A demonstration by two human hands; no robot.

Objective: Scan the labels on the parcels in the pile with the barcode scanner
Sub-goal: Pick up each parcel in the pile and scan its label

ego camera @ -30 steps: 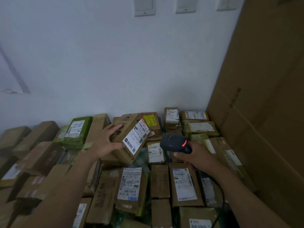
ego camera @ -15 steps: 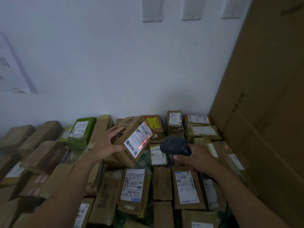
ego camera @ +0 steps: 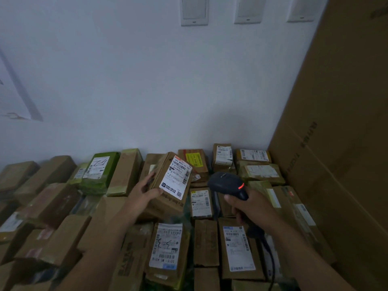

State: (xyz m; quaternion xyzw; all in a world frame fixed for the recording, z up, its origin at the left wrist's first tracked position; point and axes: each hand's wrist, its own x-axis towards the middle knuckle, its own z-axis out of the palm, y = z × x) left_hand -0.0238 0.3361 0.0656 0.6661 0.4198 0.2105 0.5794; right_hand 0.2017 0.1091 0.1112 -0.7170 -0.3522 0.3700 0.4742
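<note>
Head view: my left hand [ego camera: 144, 190] grips a box [ego camera: 170, 203], fingers curled round its left side and thumb across the front. The box is tipped up on the pile [ego camera: 206, 242], and its white label [ego camera: 176, 177] is turned toward the scanner [ego camera: 227, 183] just to its right. My right hand [ego camera: 252, 208] is wrapped tight round the scanner's handle, a red light glowing on the scanner's back. Its cable [ego camera: 270, 255] drops beside my forearm. A green parcel [ego camera: 100, 171] lies further left, by the wall [ego camera: 147, 91]. A tall carton [ego camera: 336, 143] stands on the right.
</note>
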